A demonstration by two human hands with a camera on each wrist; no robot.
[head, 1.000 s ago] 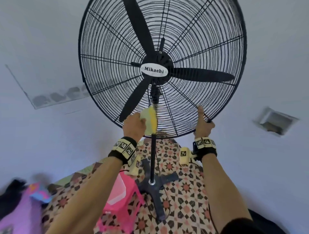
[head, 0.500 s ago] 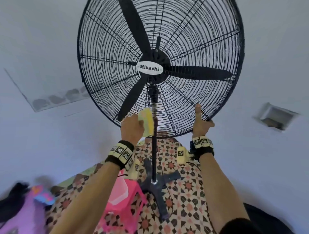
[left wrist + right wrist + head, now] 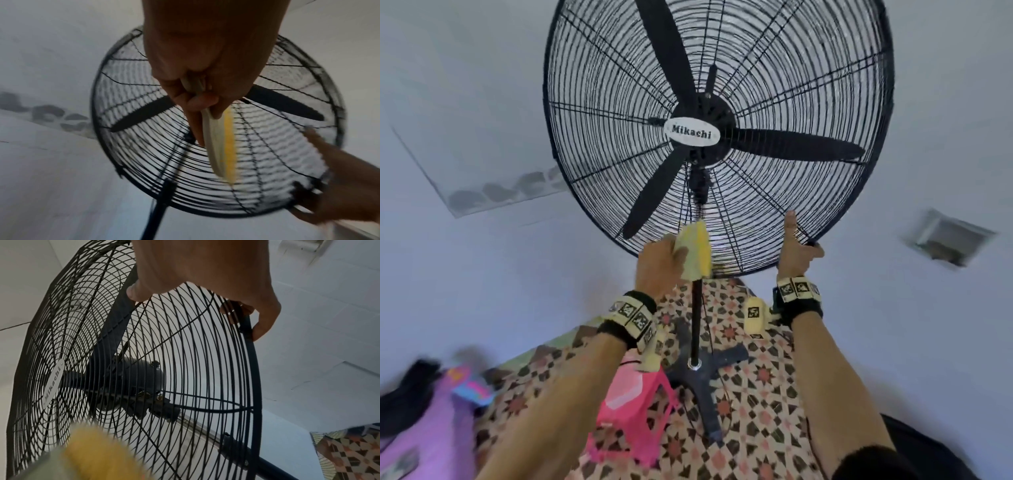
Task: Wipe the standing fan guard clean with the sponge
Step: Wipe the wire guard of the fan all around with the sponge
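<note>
A black standing fan with a round wire guard [image 3: 774, 85] and a white Mikachi badge [image 3: 692, 133] fills the head view. My left hand [image 3: 659, 262] grips a yellow sponge [image 3: 697, 250] and holds it against the guard's lower middle, just left of the pole. In the left wrist view the sponge [image 3: 223, 144] lies edge-on against the wires, blurred. My right hand [image 3: 796, 248] grips the guard's lower right rim, thumb up on the front wires; in the right wrist view its fingers [image 3: 265, 321] curl round the black rim [image 3: 254, 369].
The fan's pole [image 3: 695, 318] runs down to a dark cross base [image 3: 705, 377] on a patterned tile floor [image 3: 753, 404]. A pink plastic stool [image 3: 630, 407] stands left of the base. Purple cloth and dark items [image 3: 417, 411] lie at lower left. White walls surround the fan.
My left hand and the sponge have slid slightly up and left along the lower guard. The right hand keeps its grip on the rim.
</note>
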